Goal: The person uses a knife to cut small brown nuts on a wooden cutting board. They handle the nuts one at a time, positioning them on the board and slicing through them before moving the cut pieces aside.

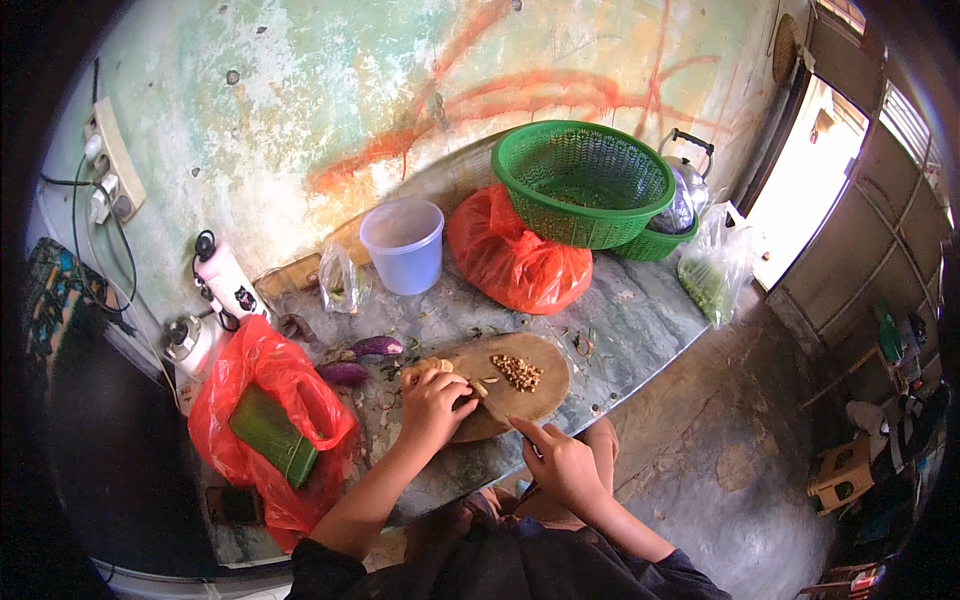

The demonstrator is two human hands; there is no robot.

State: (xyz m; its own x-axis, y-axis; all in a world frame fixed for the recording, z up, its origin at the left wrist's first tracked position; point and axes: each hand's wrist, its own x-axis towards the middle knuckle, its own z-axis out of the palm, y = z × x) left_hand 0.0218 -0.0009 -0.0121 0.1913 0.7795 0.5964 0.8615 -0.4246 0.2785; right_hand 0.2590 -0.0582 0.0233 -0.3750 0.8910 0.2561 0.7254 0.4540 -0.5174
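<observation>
A round wooden cutting board [551, 397] lies before me near the table's front edge. My left hand [436, 401] bends over its left part, fingertips pressing on light brown food strips [478, 388], perhaps tempeh. Thicker slices of the same food [431, 365] show just behind that hand. Small diced pieces [519, 373] form a pile on the right half of the board. At the board's front edge my right hand [559, 457] is closed around a knife, index finger stretched forward along it. Most of the knife is hidden or hard to make out.
Two purple eggplants [375, 346] lie left of the board. Left of them, a red plastic bag [217, 442] holds a green leaf-wrapped bundle [270, 431]. Behind stand a lilac bucket [405, 251], a tied red bag [525, 274], green baskets [585, 217] and a clear bag of greens [712, 277].
</observation>
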